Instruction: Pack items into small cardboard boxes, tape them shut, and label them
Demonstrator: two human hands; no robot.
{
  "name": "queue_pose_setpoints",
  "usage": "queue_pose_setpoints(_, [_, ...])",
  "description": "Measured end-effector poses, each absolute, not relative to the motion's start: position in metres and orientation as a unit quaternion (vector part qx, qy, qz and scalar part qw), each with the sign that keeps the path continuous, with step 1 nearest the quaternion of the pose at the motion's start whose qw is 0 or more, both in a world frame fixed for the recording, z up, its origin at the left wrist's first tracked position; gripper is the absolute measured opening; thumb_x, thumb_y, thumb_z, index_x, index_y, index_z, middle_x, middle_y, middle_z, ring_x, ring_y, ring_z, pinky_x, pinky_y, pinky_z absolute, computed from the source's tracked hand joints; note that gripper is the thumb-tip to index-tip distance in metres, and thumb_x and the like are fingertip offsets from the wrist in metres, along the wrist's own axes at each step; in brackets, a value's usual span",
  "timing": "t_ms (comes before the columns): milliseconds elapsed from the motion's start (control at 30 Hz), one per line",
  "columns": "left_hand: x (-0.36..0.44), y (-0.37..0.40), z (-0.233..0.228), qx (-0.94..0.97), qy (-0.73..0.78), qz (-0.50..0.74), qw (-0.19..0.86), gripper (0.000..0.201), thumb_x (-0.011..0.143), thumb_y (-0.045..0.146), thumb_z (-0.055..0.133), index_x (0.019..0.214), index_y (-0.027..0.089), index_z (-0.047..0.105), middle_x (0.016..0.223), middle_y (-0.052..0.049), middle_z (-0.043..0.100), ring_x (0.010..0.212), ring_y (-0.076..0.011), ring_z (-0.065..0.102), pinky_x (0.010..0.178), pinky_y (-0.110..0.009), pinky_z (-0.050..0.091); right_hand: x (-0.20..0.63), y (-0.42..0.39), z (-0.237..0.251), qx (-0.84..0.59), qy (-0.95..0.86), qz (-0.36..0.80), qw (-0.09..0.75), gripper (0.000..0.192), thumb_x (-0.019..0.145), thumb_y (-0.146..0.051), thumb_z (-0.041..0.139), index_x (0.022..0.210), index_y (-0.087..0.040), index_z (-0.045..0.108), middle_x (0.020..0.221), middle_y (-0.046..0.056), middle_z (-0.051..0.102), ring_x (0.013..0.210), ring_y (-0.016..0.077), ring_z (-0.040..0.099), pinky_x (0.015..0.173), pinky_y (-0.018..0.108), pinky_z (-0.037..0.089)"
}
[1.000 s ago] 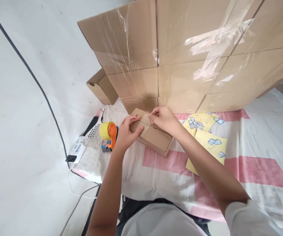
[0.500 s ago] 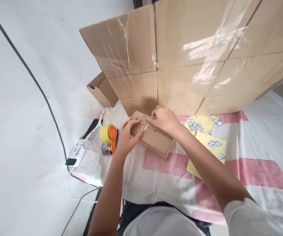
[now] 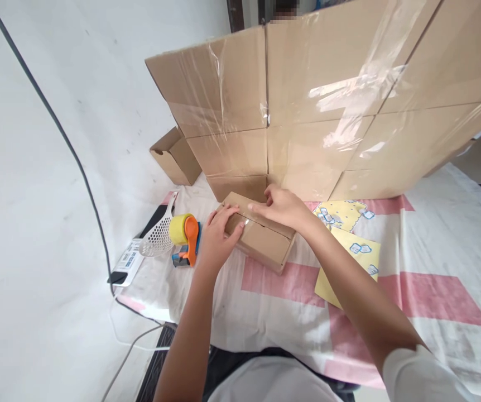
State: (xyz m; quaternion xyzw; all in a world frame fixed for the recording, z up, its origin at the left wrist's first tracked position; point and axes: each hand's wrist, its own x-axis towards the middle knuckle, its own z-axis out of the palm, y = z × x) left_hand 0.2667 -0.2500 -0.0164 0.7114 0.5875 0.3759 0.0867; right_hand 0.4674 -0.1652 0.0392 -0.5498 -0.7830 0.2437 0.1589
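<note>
A: Where is the small cardboard box (image 3: 265,245), and how are the hands placed?

B: It lies on the cloth (image 3: 232,312), just before the big taped carton (image 3: 299,145). The left hand (image 3: 219,239) rests on the left part of the box, its fingers spread and the thumb apart from them. The right hand (image 3: 284,209) is at the far side, with one digit (the thumb, it seems) stretched over the lid and the other fingers half curled. If they pinch something, I cannot tell.

A: Which step is this, in your judgement?

B: I would say, the pressing of clear tape over the lid's seam. A shiny strip (image 3: 246,221) shows beside the left thumb; its ends are not clear to me. The tape dispenser (image 3: 191,240) lies to the left, held by neither hand.

A: And what does the next move call for?

B: In my opinion, a steady left hand, so that the box does not slide, and flat, gentle pressure from the right fingertips along the seam.
</note>
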Motion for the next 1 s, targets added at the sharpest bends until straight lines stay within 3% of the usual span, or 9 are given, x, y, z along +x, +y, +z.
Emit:
queue_pose_setpoints(167, [0.28, -0.27, -0.03, 0.745, 0.572, 0.343, 0.0, 0.038, 0.105, 0.031, 0.038, 0.135, 0.027, 0.061, 0.157, -0.007, 0.048, 0.151, -0.026, 0.035, 0.125, -0.056, 0.019, 0.466, -0.166, 0.045, -0.505, -0.798, 0.324, 0.055, 0.057, 0.086, -0.074, 0.053, 0.089, -0.02, 0.07, 0.105, 0.014, 0.074, 0.09, 0.0279, 0.069, 0.065, 0.031, 0.043])
queue_pose_setpoints(300, [0.286, -0.284, -0.049, 0.752, 0.539, 0.379, -0.028, 0.042, 0.104, 0.027, 0.041, 0.143, 0.026, 0.055, 0.147, -0.009, 0.059, 0.145, -0.0235, 0.044, 0.126, -0.055, 0.017, 0.466, -0.159, 0.04, -0.497, -0.806, 0.314, 0.064, 0.049, 0.093, -0.064, 0.046, 0.091, -0.022, 0.071, 0.109, 0.011, 0.075, 0.096, 0.0279, 0.069, 0.069, 0.032, 0.044])
queue_pose_setpoints(467, [0.284, -0.287, -0.061, 0.756, 0.497, 0.42, -0.073, 0.037, 0.1, 0.025, 0.051, 0.136, 0.021, 0.061, 0.137, -0.012, 0.067, 0.139, -0.0246, 0.052, 0.124, -0.052, 0.026, 0.463, -0.151, 0.029, -0.483, -0.81, 0.326, 0.065, 0.052, 0.096, -0.064, 0.041, 0.09, -0.022, 0.072, 0.111, 0.011, 0.075, 0.1, 0.0289, 0.068, 0.075, 0.033, 0.044])
queue_pose_setpoints(633, [0.281, -0.287, -0.062, 0.756, 0.493, 0.42, -0.097, 0.036, 0.1, 0.025, 0.053, 0.134, 0.02, 0.063, 0.135, -0.012, 0.068, 0.136, -0.0259, 0.055, 0.122, -0.052, 0.03, 0.473, -0.147, 0.024, -0.506, -0.773, 0.347, 0.163, 0.041, 0.097, -0.048, 0.046, 0.078, -0.018, 0.067, 0.093, 0.011, 0.075, 0.084, 0.0241, 0.067, 0.07, 0.032, 0.044])
queue_pose_setpoints(800, [0.283, -0.293, -0.059, 0.75, 0.493, 0.422, -0.128, 0.038, 0.097, 0.023, 0.06, 0.135, 0.021, 0.063, 0.133, -0.013, 0.069, 0.134, -0.0264, 0.057, 0.12, -0.048, 0.033, 0.573, -0.165, 0.006, -0.568, -0.675, 0.327, 0.339, 0.026, 0.091, -0.034, 0.049, 0.077, -0.018, 0.064, 0.078, 0.005, 0.071, 0.067, 0.0168, 0.063, 0.063, 0.029, 0.044])
queue_pose_setpoints(1000, [0.294, -0.291, -0.058, 0.707, 0.516, 0.462, -0.14, 0.03, 0.093, 0.019, 0.065, 0.123, 0.021, 0.069, 0.126, -0.013, 0.07, 0.125, -0.0276, 0.061, 0.114, -0.049, 0.039, 0.7, -0.241, -0.043, -0.652, -0.634, 0.249, 0.332, 0.019, 0.085, -0.032, 0.057, 0.076, -0.02, 0.069, 0.08, 0.005, 0.073, 0.071, 0.0188, 0.063, 0.07, 0.032, 0.047])
